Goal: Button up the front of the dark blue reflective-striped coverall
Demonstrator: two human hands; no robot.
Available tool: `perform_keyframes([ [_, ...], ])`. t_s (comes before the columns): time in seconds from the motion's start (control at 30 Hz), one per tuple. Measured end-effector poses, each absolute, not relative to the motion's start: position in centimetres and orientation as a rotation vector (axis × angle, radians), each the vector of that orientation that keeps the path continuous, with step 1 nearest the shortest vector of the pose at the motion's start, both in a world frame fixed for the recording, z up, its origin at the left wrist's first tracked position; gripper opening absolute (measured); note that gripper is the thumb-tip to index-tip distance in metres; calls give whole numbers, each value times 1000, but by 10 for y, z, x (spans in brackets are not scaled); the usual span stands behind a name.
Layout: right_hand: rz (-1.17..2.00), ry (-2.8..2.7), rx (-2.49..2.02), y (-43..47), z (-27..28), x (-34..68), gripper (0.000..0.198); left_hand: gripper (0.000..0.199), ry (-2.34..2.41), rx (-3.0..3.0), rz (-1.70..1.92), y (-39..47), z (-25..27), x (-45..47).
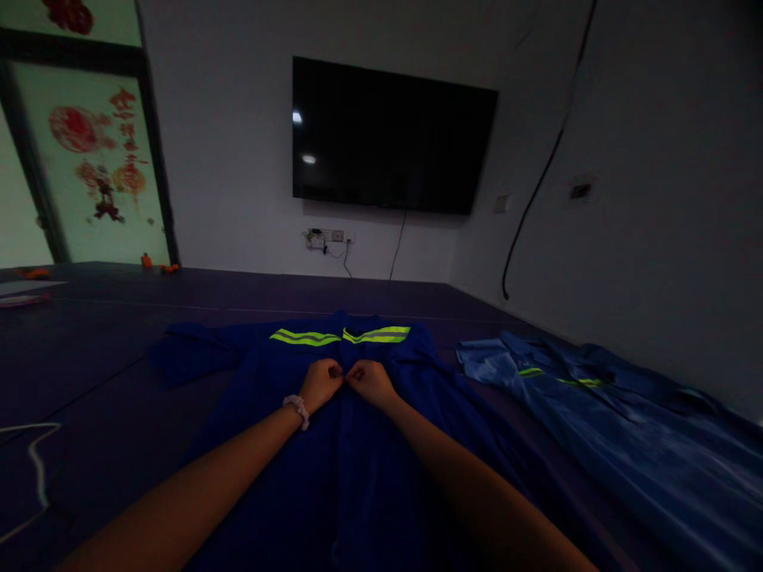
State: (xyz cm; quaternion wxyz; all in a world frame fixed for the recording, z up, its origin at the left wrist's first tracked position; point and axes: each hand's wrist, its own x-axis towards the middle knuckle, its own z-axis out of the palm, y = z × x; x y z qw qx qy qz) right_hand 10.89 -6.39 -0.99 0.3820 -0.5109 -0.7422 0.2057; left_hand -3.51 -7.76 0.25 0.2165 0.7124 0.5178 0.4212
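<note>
Bare forearms (208, 485) reach from the near edge over a dark blue garment (381, 469), which lies front up, straight ahead, on the purple floor (107, 318). At its middle front, just below the yellow-green stripes (381, 335), the left hand (322, 381) and right hand (370, 380) almost meet, thumbs and fingers pinching cloth at the front opening; whether a button or snap sits between them is too small and dark to tell. With so little gripped, an edge could slip from the fingertips, and dim light could let the two sides be joined out of line; the stripes already seem slightly uneven across the opening. Pulling one way might ruck the cloth, and the scrunchie (297, 411) at the left wrist could drag on it. Farther right, a lighter blue garment (620, 437) might get bunched by a stray elbow; the white cable (39, 473) at left lies well apart, so snagging seems unlikely
</note>
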Motion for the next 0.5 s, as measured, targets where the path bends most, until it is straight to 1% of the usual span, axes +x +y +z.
perform_keyframes([
  [0.5, 485, -1884, -1312, -62, -12, 109, 7, 13, 1423, 1915, 1191, -77, 2, -35],
])
